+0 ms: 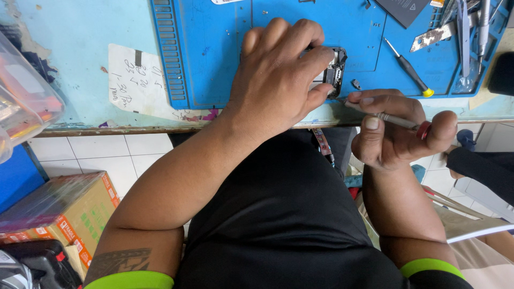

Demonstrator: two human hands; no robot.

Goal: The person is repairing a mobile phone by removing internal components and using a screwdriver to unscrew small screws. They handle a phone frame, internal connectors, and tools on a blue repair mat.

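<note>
My left hand (278,75) lies palm down over an opened phone (334,72) on the blue work mat (214,53), pinning it by its edges; only the phone's right end with exposed parts shows. My right hand (393,128) grips a thin metal screwdriver (383,116) with a red cap, its tip pointing left at the phone's lower right corner near the table edge.
A yellow-capped screwdriver (409,69), tweezers (463,32), a metal scraper (431,36) and a dark flat panel (402,8) lie at the mat's right. A handwritten paper note (136,80) sits left of the mat. Cardboard boxes (64,208) stand on the tiled floor below.
</note>
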